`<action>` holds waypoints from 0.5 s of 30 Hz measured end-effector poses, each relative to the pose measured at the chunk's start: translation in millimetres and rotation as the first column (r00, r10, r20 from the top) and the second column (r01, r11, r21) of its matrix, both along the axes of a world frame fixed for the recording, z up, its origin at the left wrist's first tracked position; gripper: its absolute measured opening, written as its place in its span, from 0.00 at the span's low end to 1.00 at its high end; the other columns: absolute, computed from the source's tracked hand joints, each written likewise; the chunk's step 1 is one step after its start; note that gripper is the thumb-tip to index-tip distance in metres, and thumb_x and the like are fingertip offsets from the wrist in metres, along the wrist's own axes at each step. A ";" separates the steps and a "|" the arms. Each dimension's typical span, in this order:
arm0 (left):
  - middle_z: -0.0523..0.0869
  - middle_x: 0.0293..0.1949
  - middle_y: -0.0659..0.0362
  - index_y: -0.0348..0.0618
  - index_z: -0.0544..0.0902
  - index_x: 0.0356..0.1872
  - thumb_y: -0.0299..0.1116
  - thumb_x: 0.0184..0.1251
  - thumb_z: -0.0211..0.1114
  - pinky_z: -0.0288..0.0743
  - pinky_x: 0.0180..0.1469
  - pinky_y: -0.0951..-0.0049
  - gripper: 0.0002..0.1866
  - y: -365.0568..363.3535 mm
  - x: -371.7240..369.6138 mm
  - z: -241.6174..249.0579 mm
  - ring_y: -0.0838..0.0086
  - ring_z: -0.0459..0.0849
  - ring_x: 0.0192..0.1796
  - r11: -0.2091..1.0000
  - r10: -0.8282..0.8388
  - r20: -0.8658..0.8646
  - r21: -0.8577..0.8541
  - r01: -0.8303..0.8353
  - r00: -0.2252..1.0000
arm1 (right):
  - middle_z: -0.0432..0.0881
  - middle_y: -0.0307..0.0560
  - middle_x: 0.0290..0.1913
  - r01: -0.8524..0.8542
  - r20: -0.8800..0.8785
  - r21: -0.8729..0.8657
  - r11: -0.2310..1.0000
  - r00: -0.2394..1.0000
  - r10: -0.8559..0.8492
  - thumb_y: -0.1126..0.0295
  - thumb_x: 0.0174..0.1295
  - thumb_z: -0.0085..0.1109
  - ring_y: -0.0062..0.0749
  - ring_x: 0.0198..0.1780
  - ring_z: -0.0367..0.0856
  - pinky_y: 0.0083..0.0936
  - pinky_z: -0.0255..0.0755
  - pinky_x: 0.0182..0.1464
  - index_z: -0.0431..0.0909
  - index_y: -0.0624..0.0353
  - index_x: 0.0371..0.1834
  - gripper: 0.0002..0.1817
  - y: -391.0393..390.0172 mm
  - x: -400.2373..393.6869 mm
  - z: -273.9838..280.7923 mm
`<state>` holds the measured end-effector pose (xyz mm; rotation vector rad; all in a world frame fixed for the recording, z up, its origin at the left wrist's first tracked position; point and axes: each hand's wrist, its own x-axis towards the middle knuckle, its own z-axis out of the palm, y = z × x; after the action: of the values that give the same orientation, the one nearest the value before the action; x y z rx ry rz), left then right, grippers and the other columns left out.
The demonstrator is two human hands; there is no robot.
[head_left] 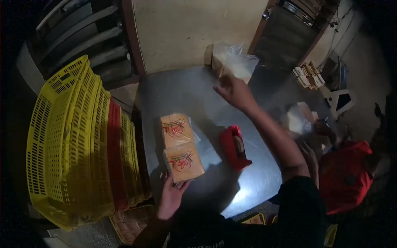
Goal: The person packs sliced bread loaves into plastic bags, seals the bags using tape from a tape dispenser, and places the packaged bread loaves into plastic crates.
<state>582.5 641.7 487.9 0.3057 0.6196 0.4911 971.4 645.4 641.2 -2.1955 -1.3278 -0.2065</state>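
Two clear-wrapped packs of what looks like bread lie end to end on the metal table, both with red and black printing. My left hand [171,198] grips the near end of the closer bread pack [182,162], its fingers partly hidden by the pack. The farther bread pack [173,129] touches that one. My right hand [235,91] reaches over the table's far side, fingers apart and slightly blurred, just in front of clear plastic bags [237,66]. A red tape dispenser [232,149] stands between my two arms.
Stacked yellow crates [62,165], with a red crate [114,157] among them, rise along the table's left side. At right, a person in a red shirt [347,177] handles a plastic-wrapped item [298,120]. A pale wall [194,33] borders the metal table [165,93].
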 end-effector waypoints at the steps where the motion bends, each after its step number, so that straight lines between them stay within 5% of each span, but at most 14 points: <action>1: 0.74 0.67 0.54 0.47 0.69 0.68 0.40 0.76 0.60 0.67 0.72 0.49 0.24 6.0 2.1 -1.2 0.58 0.74 0.68 0.999 0.023 -0.005 0.027 -0.023 1.000 | 0.86 0.59 0.46 0.070 0.049 -0.028 0.997 0.996 -0.069 0.51 0.59 0.70 0.51 0.50 0.86 0.42 0.78 0.51 0.78 0.62 0.52 0.27 48.6 43.4 2.0; 2: 0.72 0.68 0.52 0.44 0.67 0.71 0.44 0.76 0.61 0.66 0.72 0.54 0.28 6.3 -6.7 -9.4 0.59 0.72 0.69 0.706 0.086 -0.549 0.622 0.339 0.831 | 0.86 0.59 0.47 0.165 0.115 -0.036 0.986 0.980 -0.160 0.50 0.58 0.70 0.51 0.51 0.85 0.43 0.78 0.52 0.77 0.61 0.54 0.29 91.5 87.5 -1.9; 4: 0.69 0.70 0.49 0.42 0.64 0.73 0.43 0.76 0.61 0.71 0.69 0.58 0.31 1.9 -47.4 -54.9 0.57 0.72 0.70 0.312 0.461 -0.743 0.647 0.696 0.485 | 0.85 0.58 0.50 0.321 0.242 -0.003 0.947 0.919 -0.311 0.49 0.57 0.71 0.52 0.52 0.85 0.44 0.77 0.54 0.74 0.60 0.58 0.32 161.7 158.5 -17.6; 6: 0.67 0.72 0.48 0.43 0.61 0.76 0.38 0.76 0.62 0.78 0.65 0.62 0.32 -4.3 -65.1 -39.0 0.55 0.75 0.69 0.706 0.476 -0.682 0.673 0.221 0.554 | 0.85 0.58 0.49 0.438 0.397 0.136 0.889 0.798 -0.454 0.51 0.57 0.70 0.52 0.50 0.85 0.44 0.78 0.55 0.75 0.60 0.57 0.31 192.8 207.4 -45.2; 8: 0.66 0.73 0.48 0.43 0.59 0.77 0.37 0.76 0.63 0.79 0.64 0.65 0.34 -6.4 -76.1 -23.1 0.56 0.74 0.69 0.800 0.563 -0.629 0.577 -0.163 0.536 | 0.86 0.57 0.45 0.432 0.442 0.056 0.900 0.798 -0.411 0.53 0.58 0.70 0.52 0.48 0.85 0.44 0.78 0.54 0.78 0.62 0.53 0.27 213.9 255.8 -68.0; 10: 0.66 0.73 0.49 0.44 0.59 0.77 0.37 0.75 0.63 0.78 0.64 0.64 0.34 -3.5 -110.8 -36.7 0.56 0.73 0.70 0.691 0.624 -0.541 0.719 -0.073 0.564 | 0.86 0.57 0.42 0.343 0.383 -0.161 0.926 0.886 -0.262 0.53 0.59 0.69 0.51 0.47 0.86 0.44 0.78 0.53 0.80 0.63 0.51 0.25 230.4 312.3 -70.0; 12: 0.66 0.73 0.49 0.44 0.60 0.77 0.37 0.75 0.63 0.78 0.65 0.62 0.34 -11.7 -148.5 -47.3 0.56 0.73 0.70 0.565 0.641 -0.456 0.825 0.022 0.617 | 0.88 0.53 0.38 -0.190 0.320 -0.283 0.940 0.905 0.279 0.56 0.65 0.65 0.39 0.44 0.88 0.34 0.77 0.53 0.85 0.63 0.46 0.19 219.6 334.1 -37.3; 13: 0.66 0.73 0.49 0.42 0.61 0.76 0.37 0.73 0.65 0.77 0.65 0.61 0.35 -8.1 -104.3 -18.6 0.56 0.72 0.71 0.553 0.656 -0.474 0.831 0.053 0.588 | 0.88 0.53 0.38 -0.195 0.330 -0.284 0.939 0.900 0.287 0.56 0.65 0.65 0.39 0.44 0.88 0.34 0.77 0.53 0.85 0.63 0.46 0.19 207.6 322.7 -9.8; 14: 0.66 0.73 0.50 0.41 0.63 0.75 0.37 0.71 0.67 0.76 0.66 0.59 0.36 -4.4 -59.7 10.5 0.56 0.71 0.71 0.542 0.670 -0.491 0.836 0.085 0.557 | 0.88 0.50 0.37 -0.288 -0.023 -0.144 0.947 0.957 0.288 0.58 0.67 0.63 0.34 0.42 0.86 0.31 0.77 0.49 0.85 0.63 0.47 0.18 184.2 297.8 22.5; 15: 0.66 0.73 0.50 0.40 0.64 0.74 0.37 0.69 0.69 0.74 0.66 0.57 0.36 -0.7 -15.1 39.6 0.56 0.70 0.72 0.532 0.684 -0.507 0.839 0.116 0.525 | 0.88 0.46 0.37 -0.323 -0.369 0.021 0.946 0.877 0.307 0.60 0.69 0.61 0.29 0.41 0.85 0.28 0.77 0.46 0.84 0.63 0.47 0.16 161.5 270.7 51.3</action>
<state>567.4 641.0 527.5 1.4105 1.3847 1.0400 1242.1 807.0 692.5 -1.8898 -1.4493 0.3463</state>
